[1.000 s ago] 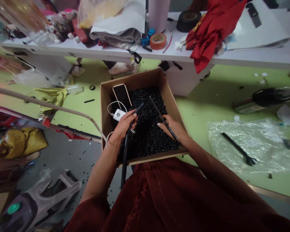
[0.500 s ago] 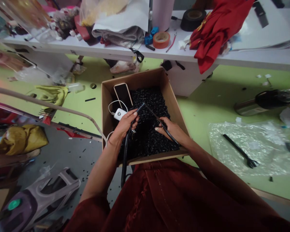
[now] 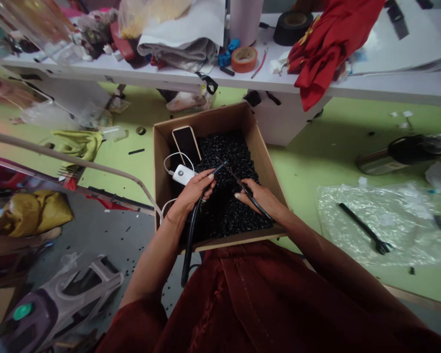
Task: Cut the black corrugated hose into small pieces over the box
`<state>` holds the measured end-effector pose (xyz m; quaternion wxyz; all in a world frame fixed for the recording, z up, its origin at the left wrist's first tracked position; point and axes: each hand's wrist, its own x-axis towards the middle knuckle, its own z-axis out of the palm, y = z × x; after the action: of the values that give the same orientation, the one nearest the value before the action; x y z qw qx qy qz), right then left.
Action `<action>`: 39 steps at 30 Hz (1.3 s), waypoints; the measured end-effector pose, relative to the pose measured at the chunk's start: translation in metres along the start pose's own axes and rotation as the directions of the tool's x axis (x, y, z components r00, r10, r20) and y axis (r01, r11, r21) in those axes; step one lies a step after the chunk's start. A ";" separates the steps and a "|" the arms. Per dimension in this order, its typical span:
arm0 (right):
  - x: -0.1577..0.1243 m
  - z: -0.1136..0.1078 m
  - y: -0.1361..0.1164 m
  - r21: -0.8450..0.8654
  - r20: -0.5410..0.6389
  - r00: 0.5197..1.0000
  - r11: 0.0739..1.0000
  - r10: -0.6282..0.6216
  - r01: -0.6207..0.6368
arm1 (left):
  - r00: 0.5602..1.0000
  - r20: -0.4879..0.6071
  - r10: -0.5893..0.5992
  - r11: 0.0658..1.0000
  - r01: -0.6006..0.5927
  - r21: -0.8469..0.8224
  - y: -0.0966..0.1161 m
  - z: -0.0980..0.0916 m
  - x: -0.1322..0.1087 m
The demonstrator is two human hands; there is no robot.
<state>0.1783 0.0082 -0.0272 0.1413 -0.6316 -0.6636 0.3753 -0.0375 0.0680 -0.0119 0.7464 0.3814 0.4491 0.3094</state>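
My left hand [image 3: 194, 189] is closed around a black ribbed tube [image 3: 191, 235]. The tube hangs down past the near rim of the cardboard box, and its top end pokes out beyond my fingertips. In my right hand [image 3: 257, 196] is a slim dark tool [image 3: 237, 180] with a black handle running back along the wrist. The tool's thin tip meets the tube's end, but I cannot make out whether it is a pair of scissors. Both hands are over the cardboard box [image 3: 268, 162], which holds a heap of small black pieces [image 3: 230, 147].
A phone [image 3: 186, 142] and a white cabled device [image 3: 183, 173] lie in the box's left side. On the green table, a black fork-ended strip [image 3: 363, 228] rests on clear plastic [image 3: 338, 245]. Tape rolls [image 3: 244, 60] and red cloth [image 3: 334, 44] occupy the shelf behind.
My left hand has shifted slightly right and down, bringing the tube's end to the tool's tip. My right hand has barely moved.
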 end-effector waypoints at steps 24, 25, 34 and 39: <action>-0.002 -0.002 -0.008 -0.049 0.007 1.000 0.999 0.005 -0.005 | 0.997 0.053 -0.060 0.997 0.058 0.043 -0.005 0.007 -0.001; -0.002 -0.002 -0.008 -0.053 0.010 1.000 0.999 0.000 0.001 | 0.997 0.057 -0.059 0.997 0.056 0.045 -0.006 0.007 -0.001; -0.002 -0.002 -0.006 -0.087 0.004 1.000 0.996 -0.010 0.010 | 0.989 0.116 -0.089 0.995 0.084 0.053 -0.006 0.008 -0.001; -0.001 -0.005 -0.008 -0.120 -0.010 1.000 0.992 0.025 -0.026 | 0.972 0.195 -0.133 0.984 0.106 0.141 -0.003 0.003 -0.006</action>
<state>0.1757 0.0092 -0.0181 0.1012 -0.6490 -0.6762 0.3336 -0.0374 0.0607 -0.0105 0.7795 0.4310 0.4116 0.1931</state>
